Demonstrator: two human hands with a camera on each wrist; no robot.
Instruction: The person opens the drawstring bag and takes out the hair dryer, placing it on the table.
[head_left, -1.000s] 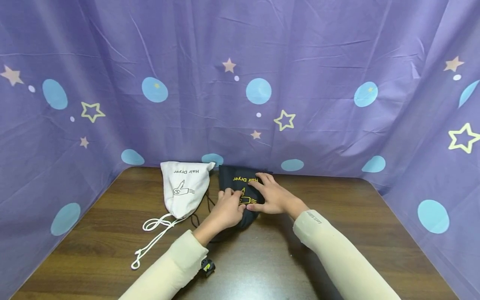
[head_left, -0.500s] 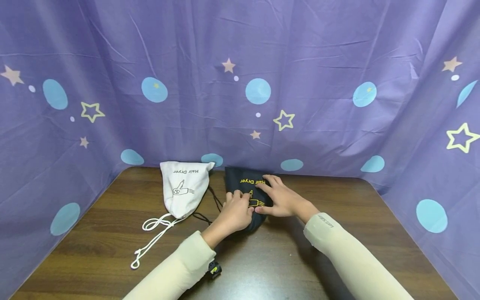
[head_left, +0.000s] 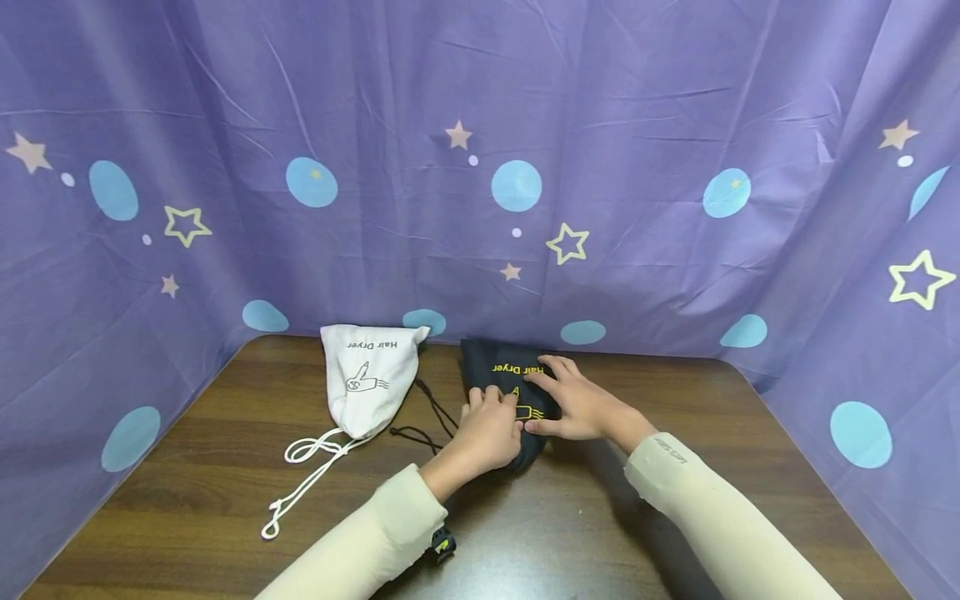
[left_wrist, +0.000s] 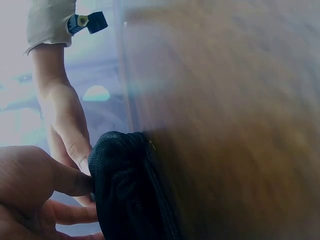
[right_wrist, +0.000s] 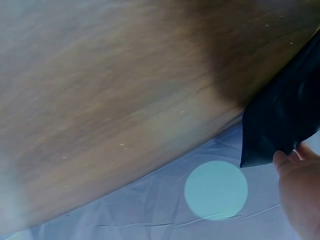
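A black drawstring pouch (head_left: 480,358) with yellow "Hair Dryer" print lies on the wooden table near the back curtain. My left hand (head_left: 486,429) presses on its left side; in the left wrist view its fairly straight fingers meet the black fabric (left_wrist: 125,190). On the pouch's right part rests my right hand (head_left: 585,404), fingers spread over the print. The right wrist view catches this hand's fingertips (right_wrist: 295,155) at the pouch's black cloth (right_wrist: 280,120). Part of the printed dryer drawing is covered by the hands.
To the left, a white drawstring pouch (head_left: 372,379) lies flat, its white cords (head_left: 315,471) trailing toward the front. Black cord (head_left: 431,417) loops between the two pouches. Behind the table (head_left: 210,467) hangs a purple curtain (head_left: 420,208) with stars and blue dots.
The black pouch has slid to the right and slightly nearer, both hands moving along with it. More of its black cord shows. The white pouch has stayed in place.
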